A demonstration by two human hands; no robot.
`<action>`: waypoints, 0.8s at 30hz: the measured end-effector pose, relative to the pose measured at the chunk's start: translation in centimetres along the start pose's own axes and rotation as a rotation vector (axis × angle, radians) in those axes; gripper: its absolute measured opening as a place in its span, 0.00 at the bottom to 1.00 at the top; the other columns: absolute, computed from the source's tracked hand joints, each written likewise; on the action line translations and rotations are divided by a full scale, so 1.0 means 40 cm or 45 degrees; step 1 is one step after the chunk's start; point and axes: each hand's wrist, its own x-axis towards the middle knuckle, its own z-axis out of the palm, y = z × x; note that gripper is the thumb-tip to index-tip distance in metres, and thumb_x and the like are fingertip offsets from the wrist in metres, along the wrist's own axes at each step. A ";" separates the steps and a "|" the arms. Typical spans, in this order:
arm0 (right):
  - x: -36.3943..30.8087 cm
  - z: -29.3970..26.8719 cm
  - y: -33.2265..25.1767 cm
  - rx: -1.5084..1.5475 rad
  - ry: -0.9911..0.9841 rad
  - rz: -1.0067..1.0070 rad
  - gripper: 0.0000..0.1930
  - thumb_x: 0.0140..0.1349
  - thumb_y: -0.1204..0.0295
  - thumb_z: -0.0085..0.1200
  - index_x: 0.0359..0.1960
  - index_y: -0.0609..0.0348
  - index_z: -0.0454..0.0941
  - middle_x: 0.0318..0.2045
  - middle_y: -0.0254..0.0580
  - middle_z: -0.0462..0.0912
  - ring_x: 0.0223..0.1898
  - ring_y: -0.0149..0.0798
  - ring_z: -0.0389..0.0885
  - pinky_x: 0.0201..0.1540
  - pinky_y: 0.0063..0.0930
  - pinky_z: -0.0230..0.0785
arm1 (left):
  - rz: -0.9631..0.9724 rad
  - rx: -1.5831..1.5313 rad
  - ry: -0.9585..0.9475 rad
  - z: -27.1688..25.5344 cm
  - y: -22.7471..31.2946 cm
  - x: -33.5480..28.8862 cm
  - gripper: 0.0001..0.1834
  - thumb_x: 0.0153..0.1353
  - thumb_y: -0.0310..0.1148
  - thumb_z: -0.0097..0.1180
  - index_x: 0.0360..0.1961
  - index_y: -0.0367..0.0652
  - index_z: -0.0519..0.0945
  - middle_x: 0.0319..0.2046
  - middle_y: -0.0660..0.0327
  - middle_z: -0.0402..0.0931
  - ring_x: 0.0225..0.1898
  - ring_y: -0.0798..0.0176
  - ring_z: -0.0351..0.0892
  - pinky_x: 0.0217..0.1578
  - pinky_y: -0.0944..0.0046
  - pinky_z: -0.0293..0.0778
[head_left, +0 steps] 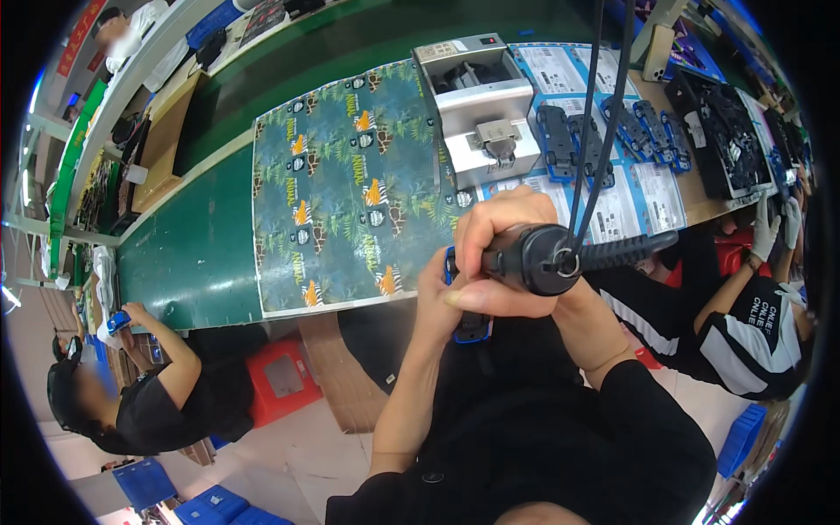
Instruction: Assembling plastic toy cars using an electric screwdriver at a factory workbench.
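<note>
A blue-and-black plastic car-shaped part is gripped in the left hand's fingers, below the right hand, whose fingers wrap a black cylindrical corded tool; whether its tip meets the part is hidden. Held off the green worktop, the part could twist if the left fingers loosen, and black hanging cords beside the right fingers might tug the tool askew. Beyond those fingers stands a silver metal box-shaped machine.
</note>
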 end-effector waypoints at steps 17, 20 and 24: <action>-0.075 -0.082 -0.083 0.819 0.031 -0.117 0.14 0.50 0.71 0.67 0.34 0.61 0.74 0.24 0.43 0.79 0.20 0.34 0.78 0.24 0.25 0.74 | -0.358 -0.746 -0.022 -0.049 0.032 0.027 0.13 0.74 0.38 0.46 0.51 0.41 0.69 0.43 0.50 0.79 0.38 0.56 0.83 0.40 0.48 0.84; -0.092 -0.063 -0.070 0.807 -0.026 -0.086 0.15 0.51 0.67 0.69 0.34 0.59 0.75 0.24 0.41 0.81 0.19 0.34 0.80 0.23 0.26 0.76 | -0.366 -0.664 0.071 -0.043 0.035 0.026 0.14 0.73 0.38 0.48 0.52 0.41 0.70 0.43 0.51 0.79 0.39 0.57 0.84 0.39 0.50 0.85; -0.096 -0.044 -0.065 0.795 -0.060 -0.028 0.16 0.50 0.69 0.71 0.34 0.62 0.77 0.23 0.44 0.81 0.18 0.36 0.80 0.23 0.27 0.76 | -0.338 -0.579 0.096 -0.035 0.040 0.026 0.13 0.72 0.39 0.51 0.51 0.43 0.72 0.42 0.53 0.80 0.39 0.60 0.84 0.36 0.56 0.85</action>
